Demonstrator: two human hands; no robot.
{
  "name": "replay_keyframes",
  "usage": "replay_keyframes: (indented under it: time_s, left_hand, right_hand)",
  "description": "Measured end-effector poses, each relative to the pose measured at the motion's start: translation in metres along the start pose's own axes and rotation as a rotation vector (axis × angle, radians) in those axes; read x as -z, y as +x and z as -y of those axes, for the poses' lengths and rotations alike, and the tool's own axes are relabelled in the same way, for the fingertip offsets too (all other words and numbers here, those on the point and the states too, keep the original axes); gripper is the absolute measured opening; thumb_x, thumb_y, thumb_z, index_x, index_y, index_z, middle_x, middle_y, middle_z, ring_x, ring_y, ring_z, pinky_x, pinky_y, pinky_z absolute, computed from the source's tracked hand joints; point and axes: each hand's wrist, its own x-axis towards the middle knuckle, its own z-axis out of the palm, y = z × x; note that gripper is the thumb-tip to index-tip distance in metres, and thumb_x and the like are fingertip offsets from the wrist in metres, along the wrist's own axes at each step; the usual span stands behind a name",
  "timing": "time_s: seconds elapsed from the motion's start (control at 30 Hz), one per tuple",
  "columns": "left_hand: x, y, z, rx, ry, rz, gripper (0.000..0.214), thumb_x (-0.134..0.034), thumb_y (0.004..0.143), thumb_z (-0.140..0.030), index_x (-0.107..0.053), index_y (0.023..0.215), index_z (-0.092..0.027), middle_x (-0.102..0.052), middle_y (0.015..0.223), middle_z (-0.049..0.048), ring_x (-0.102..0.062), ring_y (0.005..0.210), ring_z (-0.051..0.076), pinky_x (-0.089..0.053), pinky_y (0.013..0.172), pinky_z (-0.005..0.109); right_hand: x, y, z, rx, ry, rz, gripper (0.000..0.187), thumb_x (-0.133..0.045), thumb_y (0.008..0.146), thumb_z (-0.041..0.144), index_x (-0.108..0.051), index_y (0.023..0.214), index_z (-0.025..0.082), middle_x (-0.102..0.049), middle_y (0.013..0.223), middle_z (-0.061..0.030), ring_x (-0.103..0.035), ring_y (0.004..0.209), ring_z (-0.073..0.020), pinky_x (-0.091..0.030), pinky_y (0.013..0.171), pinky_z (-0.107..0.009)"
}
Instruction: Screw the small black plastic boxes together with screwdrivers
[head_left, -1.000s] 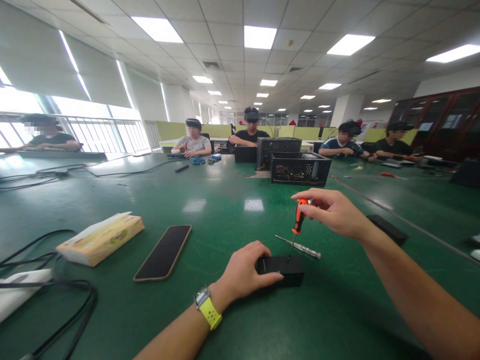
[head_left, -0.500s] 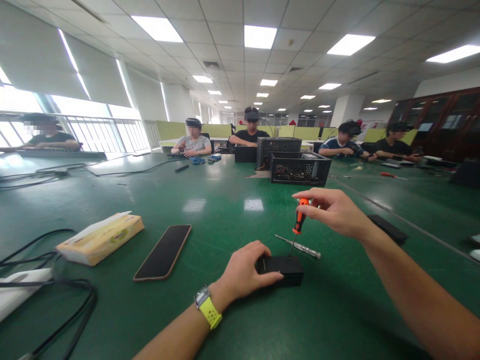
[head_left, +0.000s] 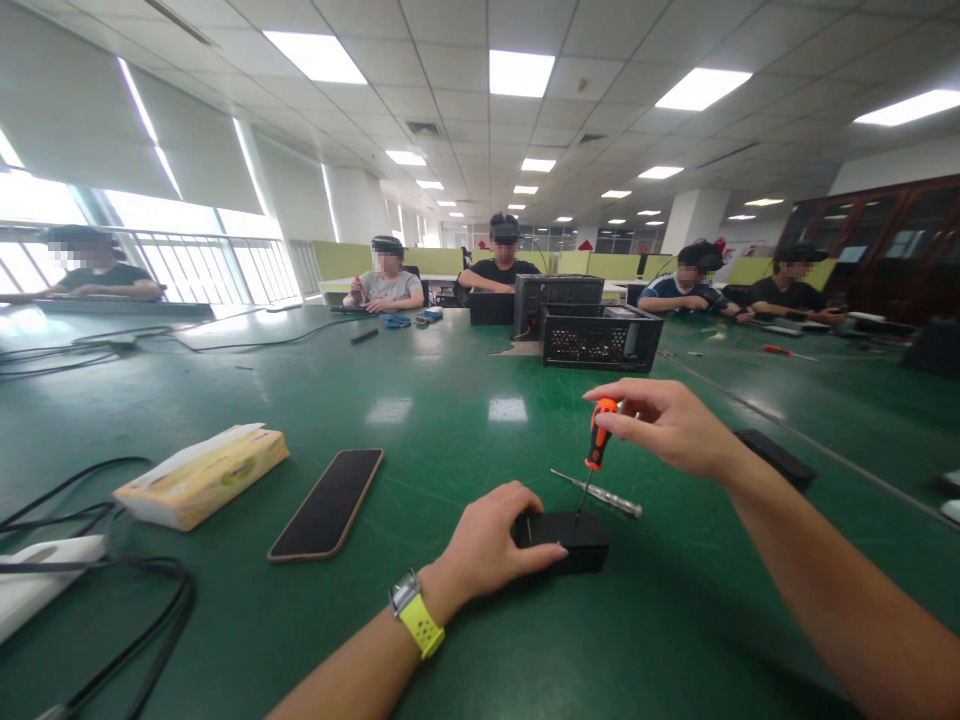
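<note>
A small black box (head_left: pixel 581 545) lies on the green table. My left hand (head_left: pixel 495 535), wearing a watch with a yellow-green band (head_left: pixel 420 620), grips the box's left end, with the thumb along its near side. My right hand (head_left: pixel 667 425) holds an orange and black screwdriver (head_left: pixel 600 435) by its handle, fingertips and thumb at the top. The screwdriver stands nearly upright, its tip on the top of the box; the exact contact point is too small to make out. Just behind the box lies a silver precision screwdriver (head_left: pixel 607 497).
To the left are a phone (head_left: pixel 326 505), a tissue pack (head_left: pixel 202 480), a white power strip (head_left: pixel 45 570) and black cables (head_left: pixel 161 620). A black block (head_left: pixel 772 458) lies beyond my right wrist. Black computer cases (head_left: pixel 600 337) stand farther back, and several people sit around the table.
Both of my hands, the box and the screwdriver stay nearly in place. Across the table, a seated person's hand with a red-handled tool has shifted slightly.
</note>
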Motion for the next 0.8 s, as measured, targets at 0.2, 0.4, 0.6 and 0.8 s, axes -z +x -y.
replay_keyframes:
  time_s: [0.2, 0.4, 0.6, 0.8]
  left_hand:
    - [0.000, 0.000, 0.000, 0.001, 0.000, 0.005, 0.037, -0.076, 0.077, -0.049, -0.060, 0.093, -0.019, -0.063, 0.090, 0.0019, -0.059, 0.081, 0.020, -0.047, 0.071, 0.029]
    - [0.000, 0.000, 0.000, 0.003, 0.000, 0.008, 0.038, -0.075, 0.077, -0.050, -0.060, 0.094, -0.019, -0.063, 0.090, 0.0021, -0.059, 0.082, 0.020, -0.047, 0.072, 0.029]
    - [0.000, 0.000, -0.001, 0.003, -0.007, 0.002, 0.037, -0.076, 0.077, -0.048, -0.060, 0.093, -0.019, -0.063, 0.090, 0.0020, -0.059, 0.082, 0.020, -0.046, 0.071, 0.029]
    - [-0.002, 0.001, 0.001, -0.008, -0.021, -0.011, 0.041, -0.078, 0.074, -0.051, -0.060, 0.094, -0.020, -0.063, 0.090, 0.0018, -0.059, 0.081, 0.020, -0.046, 0.071, 0.028]
  right_hand:
    - [0.000, -0.001, -0.003, -0.048, 0.030, -0.004, 0.036, -0.061, 0.084, 0.031, -0.070, 0.116, 0.017, -0.069, 0.080, -0.0033, -0.056, 0.061, -0.0140, -0.044, 0.056, -0.028]
    - [-0.003, 0.000, -0.004, -0.065, 0.101, 0.001, 0.035, -0.064, 0.083, 0.035, -0.071, 0.112, 0.017, -0.069, 0.082, -0.0040, -0.057, 0.062, -0.0142, -0.045, 0.056, -0.028]
    - [-0.012, -0.001, 0.000, -0.108, 0.198, -0.007, 0.039, -0.067, 0.081, 0.037, -0.068, 0.115, 0.019, -0.070, 0.082, -0.0028, -0.059, 0.060, -0.0135, -0.045, 0.052, -0.026]
    - [-0.013, -0.002, 0.003, -0.121, 0.145, -0.050, 0.033, -0.066, 0.081, 0.038, -0.070, 0.107, 0.018, -0.069, 0.083, -0.0031, -0.060, 0.064, -0.0146, -0.048, 0.057, -0.028]
